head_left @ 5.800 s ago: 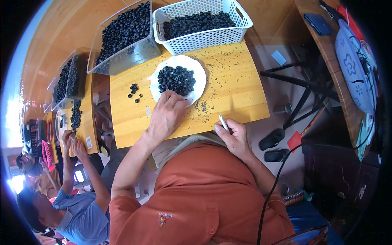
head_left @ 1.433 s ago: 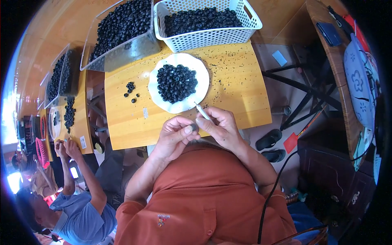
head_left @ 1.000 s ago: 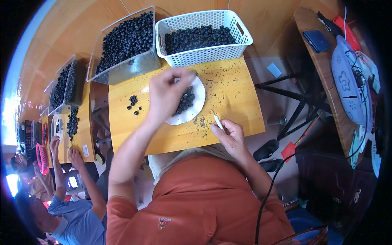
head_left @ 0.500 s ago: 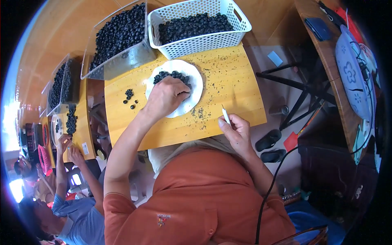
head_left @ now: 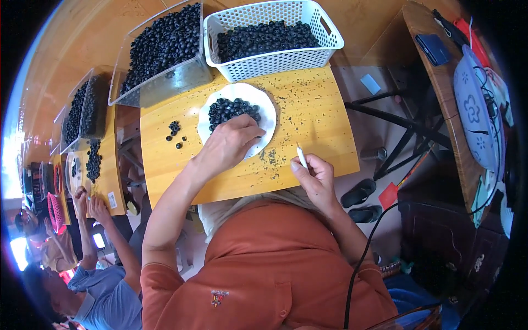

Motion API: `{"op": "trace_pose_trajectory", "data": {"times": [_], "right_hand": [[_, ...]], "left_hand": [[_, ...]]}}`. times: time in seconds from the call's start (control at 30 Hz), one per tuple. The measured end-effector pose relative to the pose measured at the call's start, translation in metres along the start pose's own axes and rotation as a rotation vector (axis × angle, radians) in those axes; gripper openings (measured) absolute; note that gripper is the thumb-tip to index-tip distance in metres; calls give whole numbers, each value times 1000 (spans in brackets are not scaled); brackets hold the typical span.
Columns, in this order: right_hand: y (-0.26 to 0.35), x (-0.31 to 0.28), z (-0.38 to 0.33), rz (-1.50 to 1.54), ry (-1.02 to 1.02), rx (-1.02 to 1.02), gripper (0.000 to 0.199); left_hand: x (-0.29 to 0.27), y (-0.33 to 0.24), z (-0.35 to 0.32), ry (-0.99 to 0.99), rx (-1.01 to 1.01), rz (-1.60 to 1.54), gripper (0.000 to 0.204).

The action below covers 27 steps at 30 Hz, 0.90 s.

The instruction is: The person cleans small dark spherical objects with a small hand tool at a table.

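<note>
Bare yellow desk [head_left: 165, 173] opens toward its near-left corner. My left hand [head_left: 234, 140], earlier off the near edge, now curls over the plate [head_left: 268, 108] of dark beads [head_left: 226, 109], hold hidden; my right hand [head_left: 319, 179] grips a white tool [head_left: 301, 156].

The wide fisheye view looks down from the wearer's head. It faces the worktop [head_left: 329, 132] at close range.

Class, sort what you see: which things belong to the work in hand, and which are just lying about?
Part of the work, seemingly:
left hand, at the white plate
right hand, holding a white pen-like tool
dark round pieces
perforated basket
clear bin
yellow table

Apparently just lying about:
dark slippers
dark blue wallet-like item
pale blue rectangle
flowered lavender item
</note>
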State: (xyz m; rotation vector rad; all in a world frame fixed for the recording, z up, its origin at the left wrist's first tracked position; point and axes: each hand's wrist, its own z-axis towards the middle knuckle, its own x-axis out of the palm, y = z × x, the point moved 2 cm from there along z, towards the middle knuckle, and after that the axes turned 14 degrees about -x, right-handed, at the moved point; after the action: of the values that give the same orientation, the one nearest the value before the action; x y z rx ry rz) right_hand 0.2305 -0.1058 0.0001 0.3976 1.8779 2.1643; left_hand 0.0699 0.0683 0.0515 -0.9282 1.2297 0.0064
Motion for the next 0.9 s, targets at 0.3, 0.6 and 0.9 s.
{"op": "trace_pose_trajectory", "data": {"times": [0.3,0.6,0.9], "right_hand": [[1,5,6,-1,30,-3,13],[14,25,17,-49,106,-71,15],[30,35,24,-239,230,-345,25]], "left_hand": [[11,20,-23,-32,-343,-894,15],[23,11,-44,-62,-572,-1669,12],[37,-1,-53,-35,-561,-1868,10]]}}
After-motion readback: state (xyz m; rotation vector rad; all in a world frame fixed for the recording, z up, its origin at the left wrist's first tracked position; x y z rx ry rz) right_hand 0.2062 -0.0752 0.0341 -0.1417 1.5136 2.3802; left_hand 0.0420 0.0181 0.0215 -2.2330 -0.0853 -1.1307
